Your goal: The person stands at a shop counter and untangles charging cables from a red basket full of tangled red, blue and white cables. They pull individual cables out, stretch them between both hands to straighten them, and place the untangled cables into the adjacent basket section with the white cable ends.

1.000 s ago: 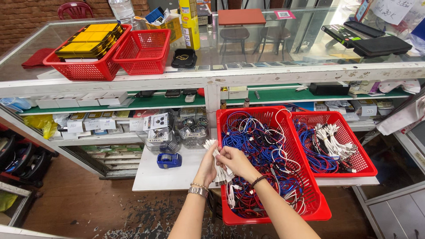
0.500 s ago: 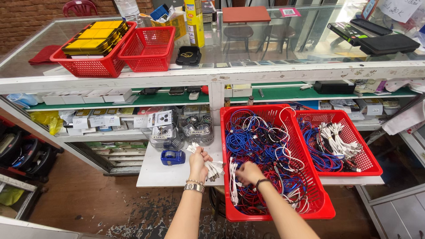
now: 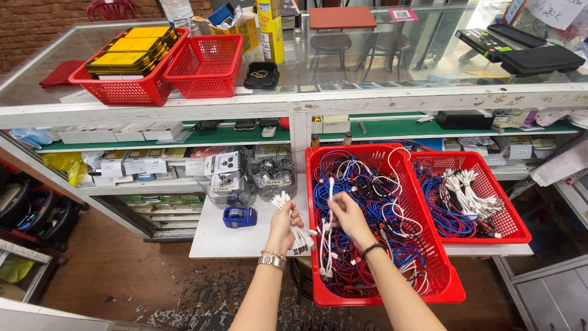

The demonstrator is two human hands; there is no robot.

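My left hand (image 3: pixel 283 224), with a metal watch on the wrist, grips a bunch of white cables (image 3: pixel 293 220) over the white pull-out shelf (image 3: pixel 226 240). My right hand (image 3: pixel 344 211), with a dark bracelet on the wrist, pinches one white cable (image 3: pixel 331 233) that hangs down over the left edge of the big red basket (image 3: pixel 380 294). That basket is full of tangled blue, red and white cables (image 3: pixel 367 202).
A smaller red basket (image 3: pixel 511 224) with blue cables and bundled white ones sits to the right. A blue tape dispenser (image 3: pixel 239 216) and clear jars (image 3: pixel 257 175) stand left. The glass counter top holds two red baskets (image 3: pixel 205 64), yellow boxes and black cases.
The camera has come closer and tilted down. My right hand lifted a single white cable out of the big basket; my left hand kept its bunch and shifted slightly right.
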